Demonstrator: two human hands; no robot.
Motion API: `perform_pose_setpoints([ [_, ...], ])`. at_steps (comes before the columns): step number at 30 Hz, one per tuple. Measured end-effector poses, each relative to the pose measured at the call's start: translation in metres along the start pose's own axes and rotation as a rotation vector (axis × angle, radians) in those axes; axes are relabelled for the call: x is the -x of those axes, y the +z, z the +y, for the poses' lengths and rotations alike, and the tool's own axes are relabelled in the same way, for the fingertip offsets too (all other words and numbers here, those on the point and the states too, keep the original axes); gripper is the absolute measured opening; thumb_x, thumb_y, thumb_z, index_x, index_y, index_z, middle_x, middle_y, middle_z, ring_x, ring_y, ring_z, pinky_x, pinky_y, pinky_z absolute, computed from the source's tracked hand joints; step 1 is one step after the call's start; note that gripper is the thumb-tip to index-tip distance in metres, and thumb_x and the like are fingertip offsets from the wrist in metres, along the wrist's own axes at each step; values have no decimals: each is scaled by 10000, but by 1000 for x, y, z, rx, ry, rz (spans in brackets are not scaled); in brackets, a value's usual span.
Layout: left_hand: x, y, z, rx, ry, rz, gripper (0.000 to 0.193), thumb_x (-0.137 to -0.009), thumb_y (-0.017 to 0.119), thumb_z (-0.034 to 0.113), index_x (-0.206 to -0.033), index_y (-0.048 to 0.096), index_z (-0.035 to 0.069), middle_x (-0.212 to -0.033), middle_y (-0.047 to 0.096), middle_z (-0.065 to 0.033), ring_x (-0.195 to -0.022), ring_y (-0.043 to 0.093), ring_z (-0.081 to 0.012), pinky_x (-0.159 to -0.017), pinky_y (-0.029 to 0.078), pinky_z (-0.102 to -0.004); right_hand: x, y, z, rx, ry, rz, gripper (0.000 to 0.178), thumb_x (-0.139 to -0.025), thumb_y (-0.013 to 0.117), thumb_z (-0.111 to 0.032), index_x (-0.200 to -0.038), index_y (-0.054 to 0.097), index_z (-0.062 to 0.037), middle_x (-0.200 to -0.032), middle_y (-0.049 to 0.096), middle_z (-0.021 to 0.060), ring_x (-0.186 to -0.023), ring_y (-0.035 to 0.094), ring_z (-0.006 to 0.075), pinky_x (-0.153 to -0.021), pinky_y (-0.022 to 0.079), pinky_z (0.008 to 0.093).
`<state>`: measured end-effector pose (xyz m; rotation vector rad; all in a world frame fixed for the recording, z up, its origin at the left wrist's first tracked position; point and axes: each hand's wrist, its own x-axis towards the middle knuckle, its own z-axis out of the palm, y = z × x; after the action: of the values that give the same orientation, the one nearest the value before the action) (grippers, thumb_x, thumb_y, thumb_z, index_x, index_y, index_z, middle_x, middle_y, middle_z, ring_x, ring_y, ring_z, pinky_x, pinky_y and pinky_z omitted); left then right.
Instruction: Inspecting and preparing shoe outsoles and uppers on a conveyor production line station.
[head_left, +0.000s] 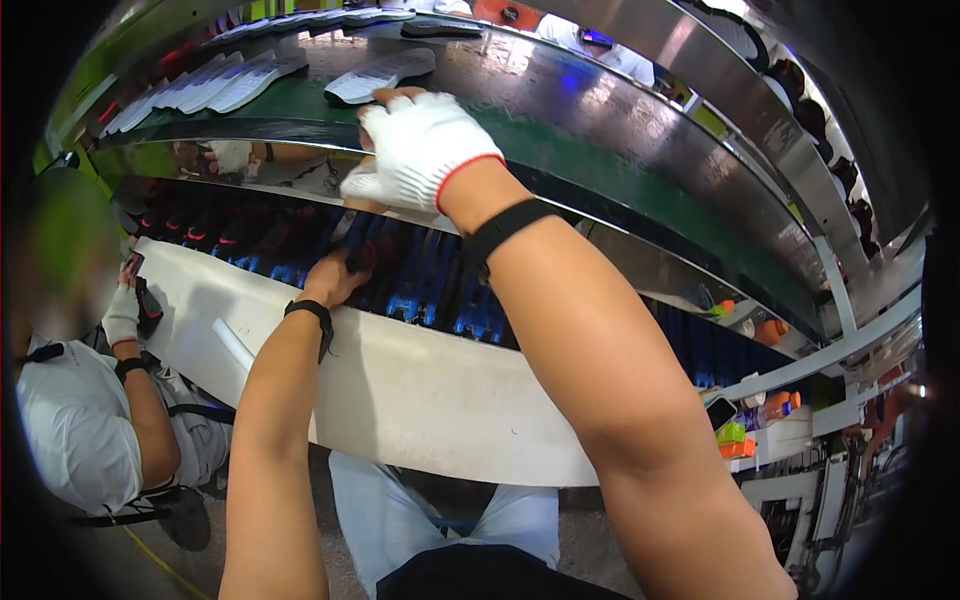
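My left hand [335,280], bare with a black wristband, is closed at the near side of a row of blue holders [403,303]. Its fingers wrap round what looks like a dark shoe [375,250], mostly in shadow. My right hand [425,150] wears a white knit glove with bare fingertips. It reaches over the edge of the green conveyor belt [560,170], thumb and fingers apart. Its fingertips are beside a white shoe sole [380,76] lying on the belt; whether they touch it is hard to tell.
Several white soles [235,82] overlap at the belt's left, and a dark sole [441,30] lies at its far side. A pale ledge [440,400] runs before me. On my left a co-worker [80,420] sits close. Bottles [775,405] and a phone [720,411] stand right.
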<state>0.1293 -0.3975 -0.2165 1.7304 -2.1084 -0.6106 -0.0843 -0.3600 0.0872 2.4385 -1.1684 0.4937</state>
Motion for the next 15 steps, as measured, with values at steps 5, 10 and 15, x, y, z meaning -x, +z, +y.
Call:
perform_pose_setpoints([
  [5, 40, 0, 85, 184, -35, 111, 704, -961, 735, 612, -1180, 790, -55, -1078, 797, -319, -1066, 783, -474, -951, 609, -529, -24, 9, 5, -41, 0, -65, 797, -874, 687, -727, -1285, 752, -47, -1538, 627, 268, -1434, 600, 434, -1201, 499, 506],
  [10, 171, 29, 149, 825, -68, -337, 319, -1067, 693, 341, -1095, 798, 41, -840, 724, -15, -683, 670, -131, -589, 554, -347, -28, -5, 9, -269, 89, -140, 1059, -828, 691, -801, -1560, 626, -38, -1667, 554, 217, -1551, 518, 384, -1284, 413, 493],
  [15, 248, 43, 149, 319, 130, -69, 329, -1049, 691, 286, -1190, 771, -1, -1043, 796, -229, -999, 759, -433, -910, 593, -499, -13, -38, 1, -257, 169, -137, 908, -852, 745, -760, -1452, 727, -78, -1501, 687, 205, -1444, 606, 369, -1212, 485, 479],
])
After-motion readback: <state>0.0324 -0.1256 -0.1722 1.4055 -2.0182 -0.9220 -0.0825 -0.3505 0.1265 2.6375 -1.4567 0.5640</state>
